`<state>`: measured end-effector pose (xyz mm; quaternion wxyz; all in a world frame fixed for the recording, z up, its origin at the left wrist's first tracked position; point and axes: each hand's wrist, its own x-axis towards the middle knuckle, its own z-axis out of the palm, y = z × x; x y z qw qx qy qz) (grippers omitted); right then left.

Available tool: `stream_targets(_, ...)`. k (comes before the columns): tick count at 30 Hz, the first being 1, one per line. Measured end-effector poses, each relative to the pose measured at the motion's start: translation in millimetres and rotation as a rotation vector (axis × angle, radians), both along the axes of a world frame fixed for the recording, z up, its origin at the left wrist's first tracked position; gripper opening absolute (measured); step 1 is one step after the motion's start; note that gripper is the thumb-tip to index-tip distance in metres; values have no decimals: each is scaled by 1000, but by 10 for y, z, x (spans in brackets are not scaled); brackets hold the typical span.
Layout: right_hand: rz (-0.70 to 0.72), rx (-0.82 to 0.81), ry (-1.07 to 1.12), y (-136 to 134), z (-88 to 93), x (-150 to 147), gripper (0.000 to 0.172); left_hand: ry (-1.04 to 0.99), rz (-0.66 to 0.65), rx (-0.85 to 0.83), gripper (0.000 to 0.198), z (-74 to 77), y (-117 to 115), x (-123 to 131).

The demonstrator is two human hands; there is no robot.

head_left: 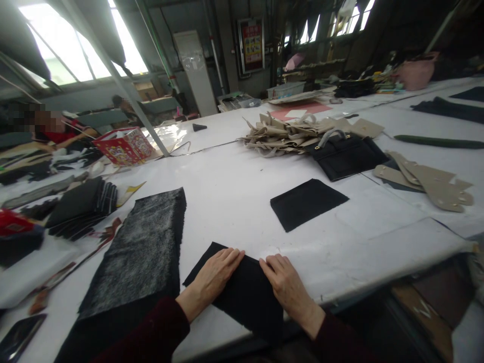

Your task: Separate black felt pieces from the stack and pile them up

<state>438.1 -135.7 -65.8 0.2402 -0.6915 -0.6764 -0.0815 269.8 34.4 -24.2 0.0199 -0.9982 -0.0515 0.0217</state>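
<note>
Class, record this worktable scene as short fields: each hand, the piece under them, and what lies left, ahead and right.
Left hand: laid over the black sheet, fingers at its far edge
Right hand: fingertips at the same edge, farther right
Surface: white table
Left: speckled dark fabric
Ahead, rightward: another black piece, flat; beyond it, a black bag and beige heap
Far right: long green object

Item: one matte black, roughly four-sided panel (247, 295), thin flexible sheet material, cloth or leather unclear. Plain, dark surface; narrow line like fold or seam along far edge. Laid flat, set slantwise on white tabletop (223, 176), at its front edge. Near right-hand end reaching past table edge. Parts covered from sight.
</note>
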Motion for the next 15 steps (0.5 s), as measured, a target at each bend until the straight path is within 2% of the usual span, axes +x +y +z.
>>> stream_targets(5,-19,10,-18,-37,16,14,33,33,26,11,64,21,-82,27)
stream_targets(11,-39,-10,-11,-109,18,43,32,9,-26,-25,64,-12,-109,49)
stream_targets(15,-41,-20,-13,-146,39,59,33,53,26,-27,73,-24,-157,108)
